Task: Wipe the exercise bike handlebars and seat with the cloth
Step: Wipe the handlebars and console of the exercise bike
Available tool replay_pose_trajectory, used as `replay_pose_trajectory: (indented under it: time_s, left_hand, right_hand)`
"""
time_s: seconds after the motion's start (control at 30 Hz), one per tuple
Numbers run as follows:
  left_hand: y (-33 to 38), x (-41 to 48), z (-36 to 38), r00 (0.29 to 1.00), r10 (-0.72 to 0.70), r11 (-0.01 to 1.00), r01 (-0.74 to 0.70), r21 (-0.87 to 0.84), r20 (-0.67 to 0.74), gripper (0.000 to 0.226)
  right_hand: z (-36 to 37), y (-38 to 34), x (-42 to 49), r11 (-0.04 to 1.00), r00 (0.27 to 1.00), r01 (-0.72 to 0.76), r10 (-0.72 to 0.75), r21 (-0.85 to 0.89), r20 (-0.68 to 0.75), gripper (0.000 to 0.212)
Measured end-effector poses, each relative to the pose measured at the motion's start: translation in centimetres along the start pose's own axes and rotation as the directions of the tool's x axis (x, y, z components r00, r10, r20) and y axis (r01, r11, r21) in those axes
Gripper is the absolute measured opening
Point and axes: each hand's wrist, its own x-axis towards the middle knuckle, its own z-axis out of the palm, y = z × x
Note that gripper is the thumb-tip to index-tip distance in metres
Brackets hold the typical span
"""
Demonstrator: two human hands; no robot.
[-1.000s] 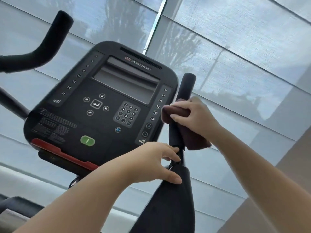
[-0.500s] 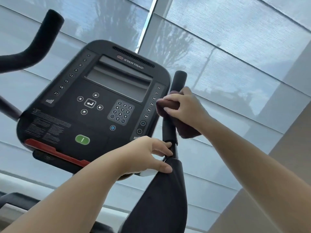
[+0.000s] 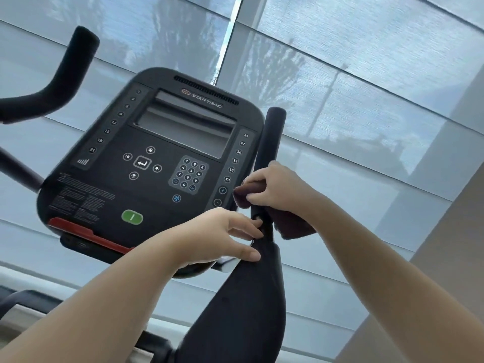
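The black right handlebar (image 3: 269, 137) of the exercise bike rises upright beside the console. My right hand (image 3: 280, 188) grips a dark maroon cloth (image 3: 290, 224) wrapped round the lower part of this bar. Just below it, my left hand (image 3: 222, 237) holds the bar where it meets the wide black elbow pad (image 3: 243, 310), thumb on the pad's top and fingers round the thin stem. The left handlebar (image 3: 65, 74) curves up at the far left, untouched. The seat is out of view.
The black console (image 3: 146, 163) with screen, keypad and green button stands between the handlebars, close to both hands. Behind it is a large window with grey roller blinds (image 3: 353, 74). A beige wall (image 3: 450, 271) runs along the right.
My right hand has slid the cloth down the right handlebar, closer to my left hand. More of the bar's top now shows bare. My left hand keeps its hold.
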Motion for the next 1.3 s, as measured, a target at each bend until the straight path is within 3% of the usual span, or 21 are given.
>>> replay_pose_trajectory:
  time_s: [0.1,0.17,0.23,0.3,0.33,0.4,0.6,0.7,0.87,1.0,1.07,1.17,1.3]
  left_hand:
    - [0.2,-0.1,0.1,1.000,0.000,1.000,-0.001,-0.021,-0.011,0.031]
    - [0.3,-0.2,0.2,1.000,-0.008,1.000,0.007,-0.016,-0.024,0.032]
    - [0.7,-0.4,0.2,1.000,-0.022,1.000,0.022,-0.006,-0.022,0.032]
    - [1.0,-0.6,0.3,0.999,-0.028,1.000,0.028,-0.011,-0.024,0.031]
    - [1.2,-0.7,0.3,0.999,-0.028,1.000,0.028,-0.011,-0.027,0.031]
    - [1.5,-0.8,0.5,0.999,-0.033,0.999,0.034,0.011,-0.034,0.030]
    - [2.7,-1.3,0.5,0.994,-0.061,0.976,0.079,0.201,-0.095,0.025]
    - [3.4,-1.4,0.6,0.994,-0.066,0.962,0.088,0.257,-0.090,0.025]
    - [4.9,-2.2,-0.2,0.985,-0.173,0.940,0.173,0.294,-0.025,0.027]
    - [5.7,-4.2,-0.3,0.966,-0.255,0.913,0.225,0.341,0.047,0.037]
    - [5.4,-5.8,0.4,0.970,-0.234,0.901,0.189,0.391,0.071,0.050]
    - [4.5,-8.2,1.9,0.992,-0.125,0.868,0.111,0.483,-0.003,0.065]
    - [3.5,-10.4,3.5,0.988,0.048,0.841,0.038,0.540,-0.146,0.060]
  right_hand:
    - [0.5,1.1,-3.2,0.940,1.000,0.015,-0.009,0.340,-0.020,0.023]
    - [0.4,2.1,-3.9,0.896,0.998,-0.003,0.033,0.444,-0.059,0.027]
    - [0.0,3.2,-2.9,0.893,0.969,-0.001,0.111,0.449,-0.219,0.023]
    - [0.1,3.7,-1.2,0.855,0.881,-0.019,0.259,0.518,-0.395,0.020]
    - [0.6,3.6,-0.7,0.799,0.852,-0.032,0.336,0.601,-0.401,0.020]
    - [2.1,3.1,-1.0,0.687,0.866,-0.062,0.397,0.724,-0.303,0.019]
    - [4.0,1.7,-8.4,0.647,0.950,-0.022,0.251,0.762,-0.186,0.025]
    - [4.6,0.0,-11.4,0.723,0.928,-0.035,0.279,0.690,-0.246,0.034]
    - [3.4,-0.8,-13.8,0.612,0.939,0.002,0.272,0.790,-0.213,0.035]
    - [3.9,-1.4,-13.3,0.681,0.844,-0.088,0.438,0.727,-0.309,0.028]
    - [4.4,-2.3,-13.4,0.650,0.856,-0.127,0.454,0.750,-0.248,0.028]
    - [4.2,-3.3,-14.7,0.611,0.879,-0.148,0.442,0.778,-0.180,0.032]
    - [4.6,-4.8,-16.8,0.660,0.861,-0.205,0.473,0.723,-0.188,0.032]
